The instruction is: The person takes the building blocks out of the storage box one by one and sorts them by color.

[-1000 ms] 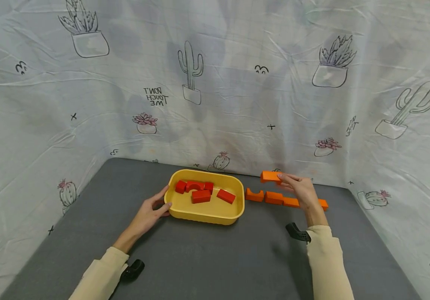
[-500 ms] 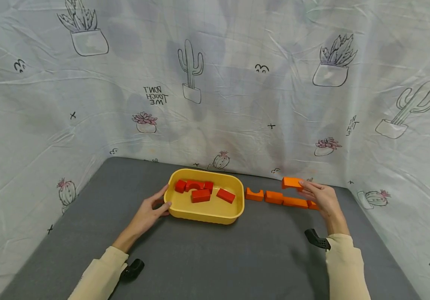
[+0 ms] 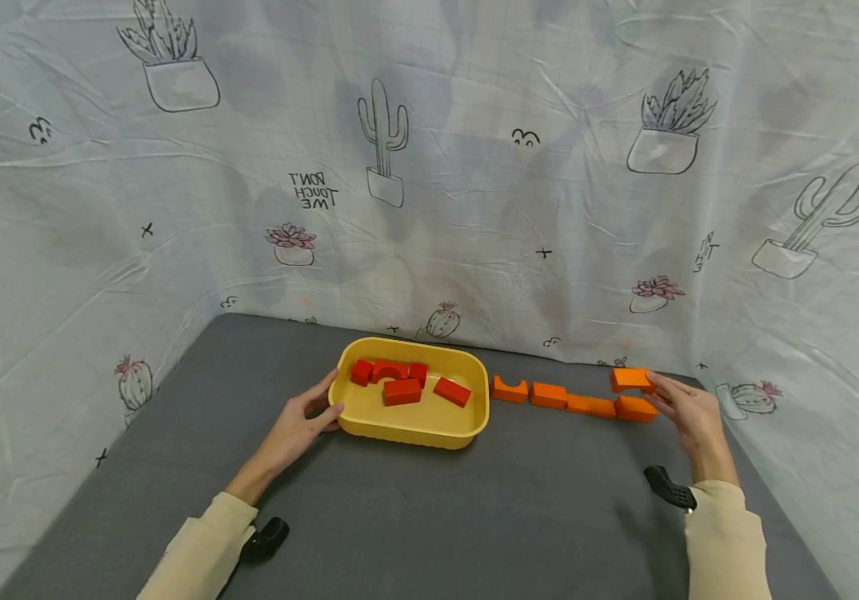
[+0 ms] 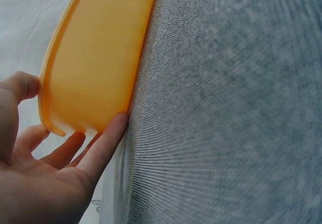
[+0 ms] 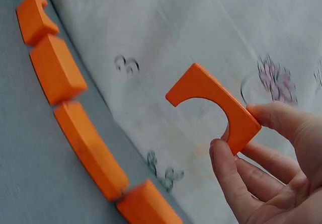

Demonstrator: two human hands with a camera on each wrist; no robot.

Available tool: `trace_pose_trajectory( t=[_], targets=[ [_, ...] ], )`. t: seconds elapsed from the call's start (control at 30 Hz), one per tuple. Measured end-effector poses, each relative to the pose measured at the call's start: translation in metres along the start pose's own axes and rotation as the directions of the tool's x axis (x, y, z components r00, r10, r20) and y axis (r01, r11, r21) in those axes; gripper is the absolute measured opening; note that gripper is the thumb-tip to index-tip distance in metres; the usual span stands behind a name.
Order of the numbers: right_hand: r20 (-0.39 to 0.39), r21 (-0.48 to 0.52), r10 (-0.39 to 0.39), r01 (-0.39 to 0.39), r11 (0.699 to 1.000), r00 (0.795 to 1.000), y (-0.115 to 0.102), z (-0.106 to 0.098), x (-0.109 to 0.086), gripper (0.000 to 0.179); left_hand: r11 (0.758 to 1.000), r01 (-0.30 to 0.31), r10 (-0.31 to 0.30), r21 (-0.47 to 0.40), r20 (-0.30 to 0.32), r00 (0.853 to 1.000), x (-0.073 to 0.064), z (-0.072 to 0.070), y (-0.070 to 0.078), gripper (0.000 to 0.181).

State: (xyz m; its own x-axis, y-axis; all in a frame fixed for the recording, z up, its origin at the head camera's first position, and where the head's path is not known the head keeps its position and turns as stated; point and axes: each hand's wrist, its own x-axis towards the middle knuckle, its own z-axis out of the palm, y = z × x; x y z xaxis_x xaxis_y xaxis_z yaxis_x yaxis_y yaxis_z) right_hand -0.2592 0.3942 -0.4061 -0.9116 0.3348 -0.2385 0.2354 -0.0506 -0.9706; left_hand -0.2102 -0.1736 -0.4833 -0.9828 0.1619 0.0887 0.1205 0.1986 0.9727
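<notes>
My right hand (image 3: 687, 408) pinches an orange arch block (image 5: 221, 103) between thumb and fingers, as the right wrist view shows; its half-round cut-out faces away from the palm. In the head view this block hangs just above the right end of a row of orange blocks (image 3: 590, 406) on the table. My left hand (image 3: 296, 425) holds the left end of a yellow tub (image 3: 407, 435), thumb at the rim and fingers against the end wall. Several red blocks (image 3: 402, 392) lie in the tub, one of them an arch (image 3: 390, 370).
The row runs from the tub's right side and starts with an orange block with a curved notch (image 3: 509, 389) facing up. A white patterned cloth (image 3: 466, 208) stands behind the grey table (image 3: 429, 517) and along its sides.
My right hand has carried the orange arch block rightward along the row, from above its left part to above its right end. My left hand and the tub have stayed in place.
</notes>
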Motion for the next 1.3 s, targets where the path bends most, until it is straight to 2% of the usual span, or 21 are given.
trace_pose_trajectory(
  t=[0.07, 0.23, 0.3, 0.37, 0.5, 0.63, 0.87, 0.97, 1.13, 1.2, 1.3],
  targets=[
    [-0.015, 0.005, 0.003, -0.003, 1.0, 1.0, 0.008, -0.014, 0.012, 0.007, 1.0, -0.001, 0.001, 0.001, -0.001, 1.0, 0.0, 0.0, 0.0, 0.065],
    [-0.029, 0.021, 0.006, -0.006, 1.0, 1.0, 0.039, -0.065, 0.059, 0.013, 1.0, 0.0, 0.0, 0.004, -0.006, 1.0, 0.001, 0.0, 0.0, 0.064],
    [-0.062, 0.04, 0.034, -0.031, 0.999, 0.998, 0.042, -0.078, 0.065, 0.015, 1.0, 0.001, -0.001, 0.007, -0.006, 1.0, 0.001, 0.0, 0.0, 0.064],
    [-0.097, 0.073, 0.062, -0.055, 0.996, 0.993, 0.04, -0.085, 0.06, 0.015, 1.0, 0.002, -0.002, 0.007, -0.006, 1.0, 0.001, 0.0, 0.001, 0.064],
    [-0.132, 0.083, 0.118, -0.107, 0.991, 0.984, 0.023, -0.081, 0.03, 0.019, 1.0, 0.01, -0.01, 0.009, -0.01, 1.0, 0.0, 0.001, 0.002, 0.064],
    [-0.146, 0.019, 0.126, -0.125, 0.992, 0.981, 0.02, -0.081, 0.015, 0.026, 1.0, 0.011, -0.01, 0.014, -0.014, 1.0, -0.001, 0.002, 0.002, 0.063],
    [-0.176, -0.043, 0.102, -0.111, 0.993, 0.979, 0.031, -0.082, 0.022, 0.032, 1.0, 0.011, -0.011, 0.015, -0.014, 1.0, -0.001, 0.001, 0.002, 0.064],
    [-0.191, -0.135, 0.074, -0.101, 0.986, 0.979, 0.033, -0.078, 0.029, 0.019, 1.0, 0.015, -0.015, 0.017, -0.015, 1.0, -0.001, 0.001, 0.001, 0.064],
    [-0.172, -0.359, -0.007, -0.056, 0.932, 0.985, 0.035, -0.072, 0.041, 0.059, 1.0, 0.023, -0.023, 0.007, -0.016, 1.0, -0.001, 0.001, 0.0, 0.064],
    [-0.171, -0.4, -0.022, -0.049, 0.915, 0.985, 0.036, -0.071, 0.045, 0.058, 1.0, 0.023, -0.023, 0.006, -0.013, 1.0, -0.001, 0.001, 0.0, 0.064],
    [-0.177, -0.409, -0.008, -0.066, 0.91, 0.984, 0.038, -0.07, 0.05, 0.056, 1.0, 0.02, -0.02, 0.01, -0.008, 1.0, -0.001, 0.0, 0.0, 0.064]
  ],
)
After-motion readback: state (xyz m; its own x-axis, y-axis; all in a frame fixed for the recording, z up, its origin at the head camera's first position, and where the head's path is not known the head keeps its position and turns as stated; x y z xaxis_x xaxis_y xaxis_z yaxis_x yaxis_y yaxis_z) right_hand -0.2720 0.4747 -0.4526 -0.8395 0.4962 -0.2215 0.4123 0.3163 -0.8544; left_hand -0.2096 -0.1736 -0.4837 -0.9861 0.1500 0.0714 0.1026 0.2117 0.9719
